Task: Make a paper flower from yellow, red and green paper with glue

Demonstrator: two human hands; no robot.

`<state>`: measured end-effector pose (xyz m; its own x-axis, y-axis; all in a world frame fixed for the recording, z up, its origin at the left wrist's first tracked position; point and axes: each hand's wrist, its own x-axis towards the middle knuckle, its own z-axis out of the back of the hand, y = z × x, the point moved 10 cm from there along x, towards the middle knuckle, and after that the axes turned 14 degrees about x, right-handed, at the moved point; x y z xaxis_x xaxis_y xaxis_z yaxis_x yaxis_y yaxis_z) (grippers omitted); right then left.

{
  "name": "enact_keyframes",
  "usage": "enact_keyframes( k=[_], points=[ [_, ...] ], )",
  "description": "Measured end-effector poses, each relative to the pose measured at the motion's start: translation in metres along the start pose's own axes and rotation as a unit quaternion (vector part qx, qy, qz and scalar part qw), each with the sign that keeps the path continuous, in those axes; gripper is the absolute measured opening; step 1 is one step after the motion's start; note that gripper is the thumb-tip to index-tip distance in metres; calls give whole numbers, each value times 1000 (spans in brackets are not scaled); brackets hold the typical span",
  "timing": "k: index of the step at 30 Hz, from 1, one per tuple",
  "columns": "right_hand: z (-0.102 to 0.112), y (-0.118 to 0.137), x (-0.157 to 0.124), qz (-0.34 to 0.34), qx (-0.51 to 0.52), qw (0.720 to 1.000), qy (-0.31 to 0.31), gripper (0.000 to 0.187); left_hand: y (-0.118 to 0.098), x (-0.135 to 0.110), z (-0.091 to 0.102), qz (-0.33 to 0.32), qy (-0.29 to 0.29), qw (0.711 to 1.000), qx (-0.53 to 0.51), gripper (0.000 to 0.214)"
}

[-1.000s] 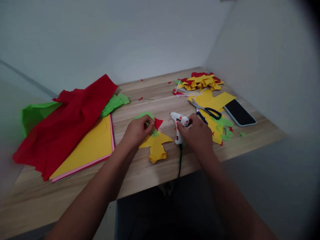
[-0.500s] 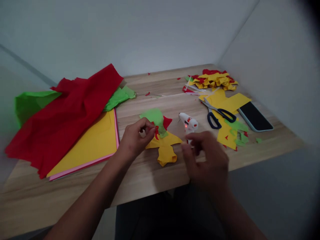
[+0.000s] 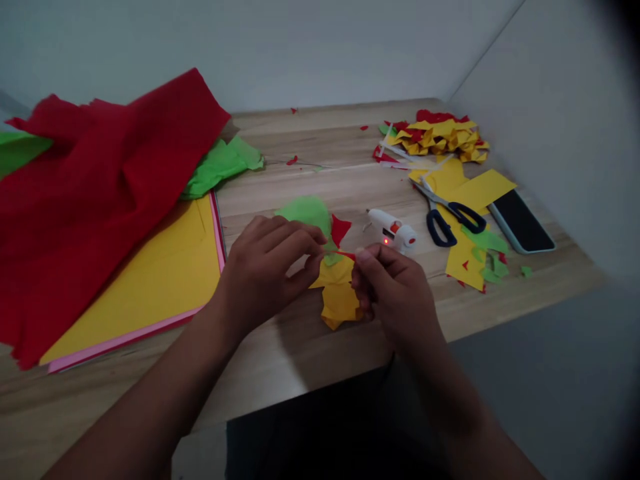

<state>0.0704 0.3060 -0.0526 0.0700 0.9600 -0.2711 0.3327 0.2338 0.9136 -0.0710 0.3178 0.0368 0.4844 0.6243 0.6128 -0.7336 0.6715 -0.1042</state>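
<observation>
A paper cut-out point(image 3: 337, 297) of yellow, green and red pieces lies on the wooden table point(image 3: 310, 347) near its front edge. My left hand point(image 3: 265, 267) pinches its upper part, fingers closed on the paper. My right hand point(image 3: 393, 293) pinches the same cut-out from the right, thumb and fingers pressed on the yellow and red paper. A white glue gun point(image 3: 395, 232) with a small red light lies on the table just behind my right hand, untouched.
Blue-handled scissors point(image 3: 445, 217) lie on yellow scraps at the right, with a phone point(image 3: 523, 227) beside them. A heap of cut yellow and red pieces point(image 3: 440, 137) sits at the back right. Red paper point(image 3: 95, 193), green paper point(image 3: 223, 163) and yellow card point(image 3: 150, 280) cover the left.
My right hand let go of the glue gun, set it down, and came to the cut-out. Both hands now pinch the paper. The view has shifted left and down.
</observation>
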Motion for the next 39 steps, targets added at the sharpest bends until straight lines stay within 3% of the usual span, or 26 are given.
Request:
enact_keyframes(
  k=[4,7,9,12,15,19,24,27,30,34,39],
  points=[
    [5,8,2,71,-188,980,0,30,9,-14,-11,16,39,999,-24,9],
    [0,13,4,106,-328,938,22,25,24,-25,-16,83,62,993,-52,7],
    [-7,16,4,110,-357,925,62,25,36,-32,-18,136,73,985,-76,3],
    [-22,18,2,83,-287,942,156,29,48,-36,-20,209,80,963,-152,10],
    [-35,19,0,29,-155,962,224,32,42,-33,-32,243,132,918,-285,23],
    [-41,20,0,-9,-57,970,237,30,24,-30,-46,275,209,844,-411,35],
    [-39,19,2,-2,-42,977,211,28,16,-29,-48,301,223,803,-463,21],
    [-33,18,3,14,-67,981,183,27,21,-32,-50,325,221,798,-456,21],
    [-23,21,7,45,-119,983,135,27,31,-36,-52,337,207,811,-431,22],
    [-8,23,10,91,-228,966,74,25,42,-45,-58,346,192,827,-400,22],
    [-1,11,13,93,-296,948,71,24,47,-54,-65,356,204,850,-329,24]
  ],
)
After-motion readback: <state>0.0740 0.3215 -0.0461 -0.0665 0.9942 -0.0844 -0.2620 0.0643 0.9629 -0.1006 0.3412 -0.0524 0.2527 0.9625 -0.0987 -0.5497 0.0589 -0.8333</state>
